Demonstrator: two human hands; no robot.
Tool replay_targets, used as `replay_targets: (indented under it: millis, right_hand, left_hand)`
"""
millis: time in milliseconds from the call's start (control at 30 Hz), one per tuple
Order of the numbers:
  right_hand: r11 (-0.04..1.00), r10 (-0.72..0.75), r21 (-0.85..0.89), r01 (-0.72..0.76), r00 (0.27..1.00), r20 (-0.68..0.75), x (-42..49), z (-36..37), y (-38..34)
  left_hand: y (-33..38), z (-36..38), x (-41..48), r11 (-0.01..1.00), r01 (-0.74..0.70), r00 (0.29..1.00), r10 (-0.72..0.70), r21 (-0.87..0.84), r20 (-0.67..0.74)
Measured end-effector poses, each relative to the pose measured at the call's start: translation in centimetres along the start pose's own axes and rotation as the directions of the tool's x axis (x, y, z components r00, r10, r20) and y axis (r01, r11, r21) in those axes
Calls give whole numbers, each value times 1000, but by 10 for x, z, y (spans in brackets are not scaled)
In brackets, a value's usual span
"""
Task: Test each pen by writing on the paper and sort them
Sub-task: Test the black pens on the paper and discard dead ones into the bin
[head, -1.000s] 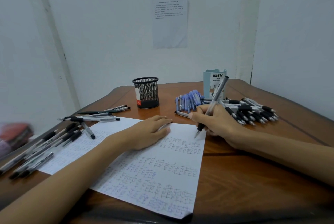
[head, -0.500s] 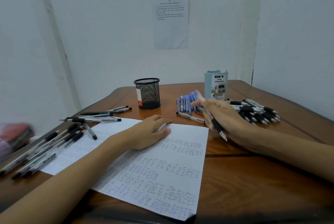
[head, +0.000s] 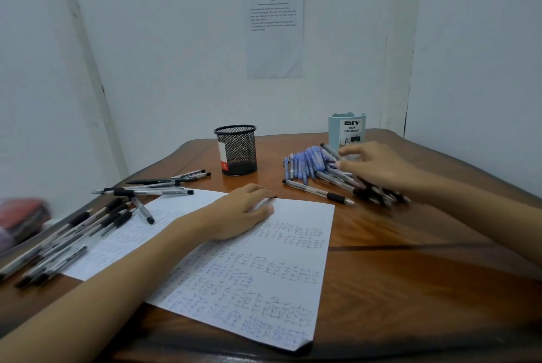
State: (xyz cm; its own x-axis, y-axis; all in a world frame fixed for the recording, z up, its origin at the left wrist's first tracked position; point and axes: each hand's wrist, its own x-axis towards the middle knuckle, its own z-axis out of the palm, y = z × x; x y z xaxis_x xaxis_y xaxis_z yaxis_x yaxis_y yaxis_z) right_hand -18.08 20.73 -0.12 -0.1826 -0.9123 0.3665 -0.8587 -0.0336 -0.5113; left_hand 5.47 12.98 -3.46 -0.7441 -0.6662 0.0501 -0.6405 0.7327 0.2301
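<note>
Both hands are kept apart: the left hand (head: 243,213) is laid flat, fingers straight, on the top edge of the paper (head: 264,274), and the right hand (head: 378,169) is stretched over the heap of black-grip pens (head: 378,197), just right of the blue pens (head: 305,163). A second ago a pen was held at the paper's corner in a writing grip; it has since been carried to the heap, so that test is judged finished and sorting under way. Whether a pen is still pinched cannot be told. No pens are seen rising from the black mesh cup (head: 236,148) or the pale blue desk organizer (head: 347,128); more pens (head: 88,228) are left lying at the table's (head: 410,274) left edge.
</note>
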Motion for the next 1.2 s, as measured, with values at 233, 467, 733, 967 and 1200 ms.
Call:
replay_targets:
  millis: [233,467,733,967,1200]
  right_hand:
    - [958,62,-275,-86,994,-93,11,-22,41]
    - [880,-44,-475,-7,994,-96,13,-16,43]
    - [874,-261,-462,151,948,-183,9,-4,11]
    - [785,-558,-302,541,829,33,5,73,-99]
    - [561,-764,-258,787,612,204,12,144,-200]
  left_hand:
    - [-1,1,2,1000,-3,1000,3,5,0]
    - [-2,2,2,1000,-5,1000,5,-1,-7]
    - [-17,-32,-14,990,111,973,-90,89,-213]
    - [-79,-59,-80,943,332,913,-319,9,-255]
    - [-123,-55,-149,845,529,794,-525,-77,-307]
